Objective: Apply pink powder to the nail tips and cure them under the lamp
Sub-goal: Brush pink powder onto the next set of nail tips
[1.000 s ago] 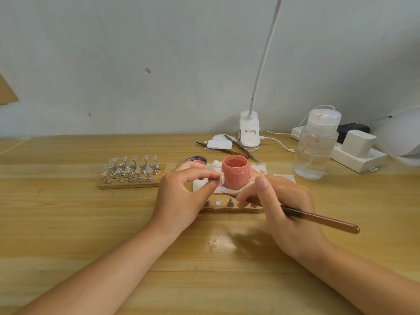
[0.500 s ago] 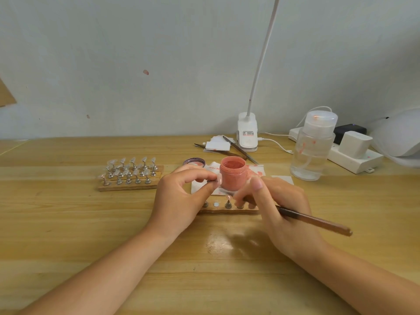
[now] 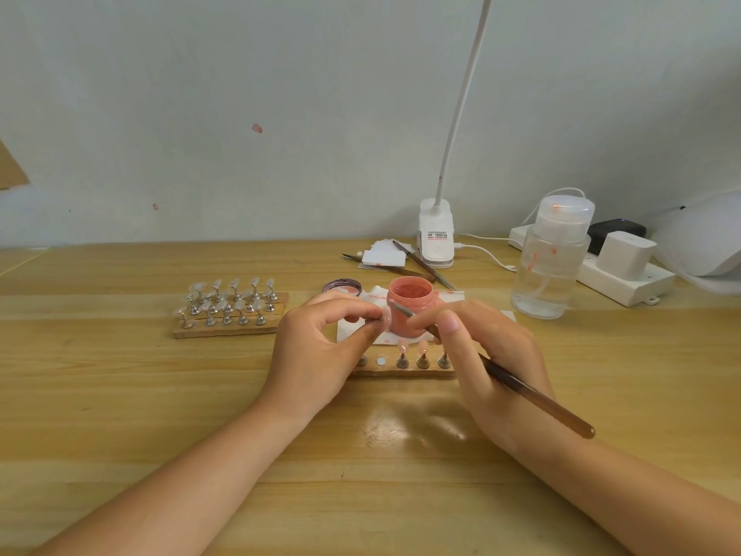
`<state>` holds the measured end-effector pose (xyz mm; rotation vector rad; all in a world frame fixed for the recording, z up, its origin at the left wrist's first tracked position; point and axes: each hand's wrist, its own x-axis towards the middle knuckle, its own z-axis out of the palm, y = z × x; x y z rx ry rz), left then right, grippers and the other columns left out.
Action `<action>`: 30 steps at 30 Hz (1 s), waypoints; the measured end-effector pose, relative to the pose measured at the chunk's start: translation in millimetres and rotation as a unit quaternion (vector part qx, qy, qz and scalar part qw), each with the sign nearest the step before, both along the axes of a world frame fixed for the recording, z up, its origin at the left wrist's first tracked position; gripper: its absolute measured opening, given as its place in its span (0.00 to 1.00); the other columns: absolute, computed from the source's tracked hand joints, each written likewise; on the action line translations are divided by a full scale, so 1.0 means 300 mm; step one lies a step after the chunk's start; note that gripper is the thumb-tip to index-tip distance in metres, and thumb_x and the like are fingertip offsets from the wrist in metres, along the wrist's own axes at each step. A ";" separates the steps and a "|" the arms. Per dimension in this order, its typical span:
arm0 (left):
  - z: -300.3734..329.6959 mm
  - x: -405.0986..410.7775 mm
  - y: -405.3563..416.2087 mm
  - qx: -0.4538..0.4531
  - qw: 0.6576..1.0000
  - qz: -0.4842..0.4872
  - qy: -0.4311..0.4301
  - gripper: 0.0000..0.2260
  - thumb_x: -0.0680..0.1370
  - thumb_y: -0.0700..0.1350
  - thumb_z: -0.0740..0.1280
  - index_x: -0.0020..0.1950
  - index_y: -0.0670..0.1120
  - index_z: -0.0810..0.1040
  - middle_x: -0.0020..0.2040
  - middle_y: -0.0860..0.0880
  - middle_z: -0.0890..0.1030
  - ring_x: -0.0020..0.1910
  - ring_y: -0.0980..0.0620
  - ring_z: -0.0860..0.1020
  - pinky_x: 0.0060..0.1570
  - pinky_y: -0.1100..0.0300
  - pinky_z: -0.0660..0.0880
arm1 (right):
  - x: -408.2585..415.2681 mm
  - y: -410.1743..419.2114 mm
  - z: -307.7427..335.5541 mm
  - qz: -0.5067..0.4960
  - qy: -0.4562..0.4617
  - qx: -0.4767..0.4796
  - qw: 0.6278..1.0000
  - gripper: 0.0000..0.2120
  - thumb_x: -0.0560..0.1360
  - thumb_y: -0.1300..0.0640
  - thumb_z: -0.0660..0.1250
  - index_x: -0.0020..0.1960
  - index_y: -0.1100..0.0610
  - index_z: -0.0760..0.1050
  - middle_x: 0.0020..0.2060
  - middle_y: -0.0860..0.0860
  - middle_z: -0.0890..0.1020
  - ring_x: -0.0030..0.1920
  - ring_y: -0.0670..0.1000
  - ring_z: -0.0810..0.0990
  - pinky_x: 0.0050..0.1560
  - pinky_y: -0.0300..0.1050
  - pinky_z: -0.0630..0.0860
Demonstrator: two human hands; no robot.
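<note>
Head view: brush [image 3: 497, 373] tip up-left.

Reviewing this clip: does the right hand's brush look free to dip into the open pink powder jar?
Probably yes. The right hand holds the brush with its tip just before the uncovered pink powder jar; nothing sits between them.

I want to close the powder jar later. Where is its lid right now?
In the head view, the lid lies on the table just left of the open pink powder jar, behind the left hand.
</note>
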<state>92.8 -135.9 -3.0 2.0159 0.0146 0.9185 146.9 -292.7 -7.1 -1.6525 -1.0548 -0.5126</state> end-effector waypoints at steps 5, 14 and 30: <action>0.003 0.002 -0.004 -0.004 1.000 0.016 0.007 0.07 0.68 0.36 0.73 0.36 0.48 0.81 0.38 0.56 0.79 0.41 0.65 0.75 0.45 0.77 0.66 | -0.005 -0.010 0.001 0.023 0.043 0.024 0.999 0.22 0.78 0.49 0.52 0.34 0.52 0.80 0.30 0.45 0.81 0.34 0.43 0.79 0.37 0.45 0.74; 0.013 -0.009 -0.009 -0.008 1.000 0.007 -0.005 0.05 0.68 0.39 0.73 0.36 0.48 0.80 0.41 0.53 0.80 0.46 0.62 0.77 0.48 0.76 0.67 | -0.009 -0.009 0.012 0.054 0.088 0.060 0.993 0.19 0.77 0.51 0.52 0.40 0.58 0.79 0.37 0.33 0.79 0.41 0.37 0.79 0.39 0.28 0.71; 0.000 0.001 0.004 0.009 1.000 0.010 -0.010 0.10 0.67 0.34 0.73 0.36 0.48 0.79 0.37 0.55 0.78 0.40 0.57 0.76 0.44 0.74 0.68 | -0.005 -0.002 0.003 0.036 0.072 -0.005 0.997 0.21 0.77 0.49 0.52 0.39 0.56 0.80 0.37 0.43 0.81 0.40 0.43 0.79 0.42 0.40 0.73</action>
